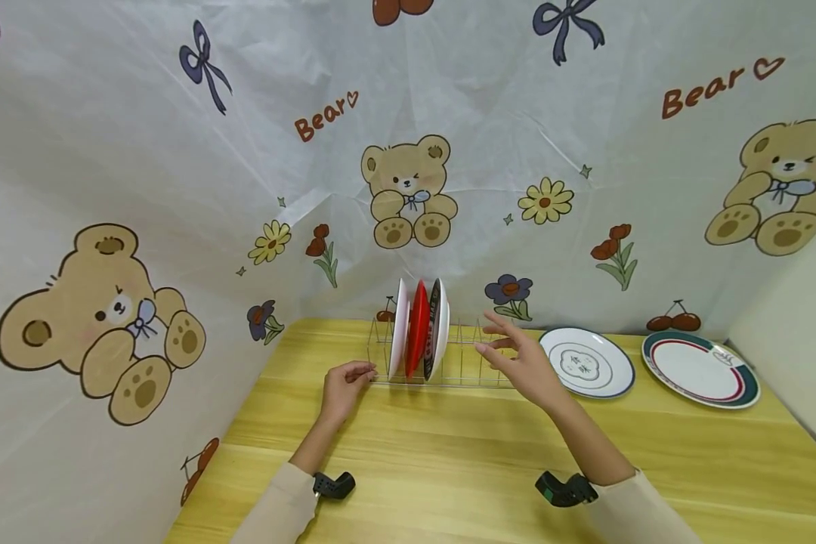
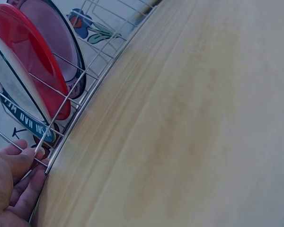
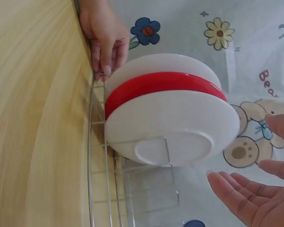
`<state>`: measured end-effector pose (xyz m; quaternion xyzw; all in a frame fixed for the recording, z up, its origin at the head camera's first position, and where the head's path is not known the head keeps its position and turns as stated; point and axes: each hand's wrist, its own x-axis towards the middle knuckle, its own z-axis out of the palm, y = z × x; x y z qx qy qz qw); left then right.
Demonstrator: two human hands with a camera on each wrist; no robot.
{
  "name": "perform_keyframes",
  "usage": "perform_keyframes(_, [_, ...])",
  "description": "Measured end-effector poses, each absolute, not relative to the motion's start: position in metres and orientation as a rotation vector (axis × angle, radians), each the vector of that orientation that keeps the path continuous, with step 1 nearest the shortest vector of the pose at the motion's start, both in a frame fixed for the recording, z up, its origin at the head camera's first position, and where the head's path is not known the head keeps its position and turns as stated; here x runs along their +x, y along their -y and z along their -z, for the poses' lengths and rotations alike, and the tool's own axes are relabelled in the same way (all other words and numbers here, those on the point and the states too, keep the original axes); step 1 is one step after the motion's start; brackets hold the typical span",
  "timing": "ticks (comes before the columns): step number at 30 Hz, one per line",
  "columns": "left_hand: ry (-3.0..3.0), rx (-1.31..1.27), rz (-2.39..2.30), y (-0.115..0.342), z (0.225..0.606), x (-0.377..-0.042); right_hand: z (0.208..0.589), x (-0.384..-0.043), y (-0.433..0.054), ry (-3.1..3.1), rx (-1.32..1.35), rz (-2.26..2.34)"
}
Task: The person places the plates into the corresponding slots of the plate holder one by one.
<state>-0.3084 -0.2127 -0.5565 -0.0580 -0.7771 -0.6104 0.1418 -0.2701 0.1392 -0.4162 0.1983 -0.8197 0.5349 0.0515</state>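
A wire dish rack (image 1: 469,383) stands at the back of the wooden table. Three plates are upright in its left half: a white plate (image 1: 398,332) with a dark lettered rim, a red plate (image 1: 418,332), and a white-backed plate (image 1: 443,332) with a dark patterned face. My left hand (image 1: 343,389) pinches the rack's front left corner wire between thumb and fingers, as the left wrist view (image 2: 14,179) also tells. Above the rack's right end hovers my right hand (image 1: 527,366), fingers spread and holding nothing, apart from the plates.
Right of the rack, a white plate (image 1: 619,370) with a blue rim and printed characters lies flat. Beyond it lies an oval-looking plate (image 1: 748,393) with a green and red border. A bear-printed cloth (image 1: 476,113) hangs behind the table (image 1: 435,461).
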Motion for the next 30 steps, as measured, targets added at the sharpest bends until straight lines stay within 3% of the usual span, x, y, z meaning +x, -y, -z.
perform_keyframes(19, [2.228,-0.177,1.762,0.212,0.556,-0.308,0.415,-0.255,-0.233,2.372,0.461,-1.5])
perform_keyframes(30, [2.245,-0.132,1.748,0.213,0.556,-0.309,0.416,-0.264,-0.276,2.333,0.275,-1.428])
